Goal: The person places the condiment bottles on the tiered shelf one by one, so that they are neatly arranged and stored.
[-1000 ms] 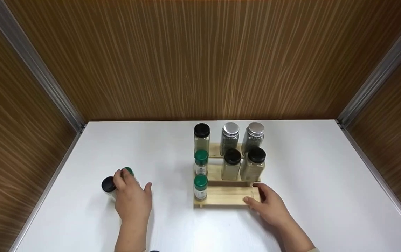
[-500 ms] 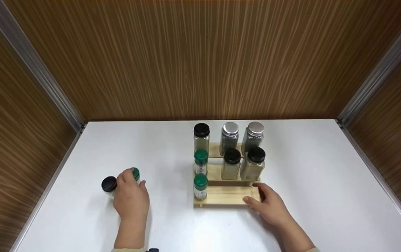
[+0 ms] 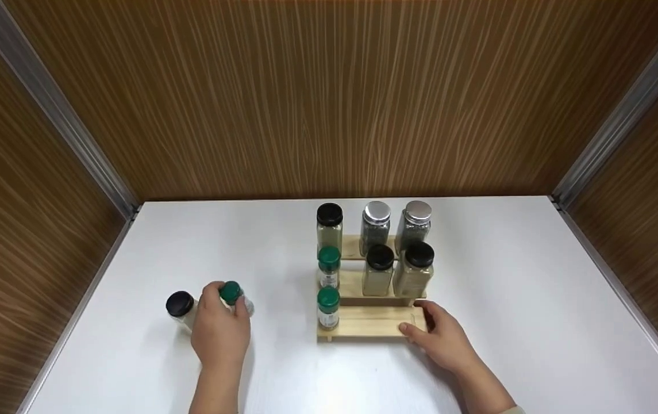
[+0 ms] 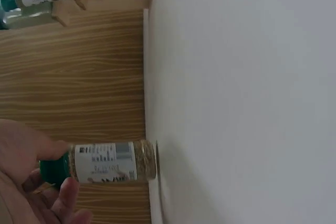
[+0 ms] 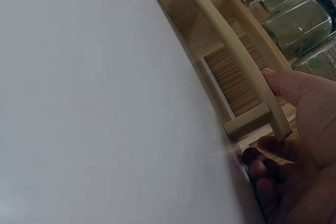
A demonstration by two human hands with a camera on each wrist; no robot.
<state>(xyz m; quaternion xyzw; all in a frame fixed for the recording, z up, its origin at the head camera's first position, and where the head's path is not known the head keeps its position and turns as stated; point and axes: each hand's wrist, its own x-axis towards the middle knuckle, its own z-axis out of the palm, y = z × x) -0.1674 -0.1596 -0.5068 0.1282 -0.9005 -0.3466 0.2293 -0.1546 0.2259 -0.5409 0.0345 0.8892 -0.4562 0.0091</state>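
My left hand (image 3: 222,330) pinches the green cap of a small spice jar (image 4: 107,162) between thumb and fingers, left of the rack. The left wrist view shows the jar's labelled body, filled with brownish contents, its base close to the white tabletop. Just left of that hand stands a black-capped jar (image 3: 180,305), partly hidden by it. My right hand (image 3: 446,339) grips the right end of the lowest shelf of a three-step wooden spice rack (image 3: 372,322), thumb on top and fingers below. On that shelf's left end stands another green-capped jar (image 3: 328,310).
The middle step holds a green-capped jar (image 3: 329,267) and two black-capped jars (image 3: 377,276). On the top step are a black-capped jar (image 3: 329,230) and two silver-capped jars (image 3: 376,227). Wood-patterned walls (image 3: 340,98) enclose the white table (image 3: 535,276) at the back and sides.
My left hand has drawn the green-capped jar rightward and slightly nearer, away from the black-capped jar; more of it shows now. My right hand keeps its hold on the rack.
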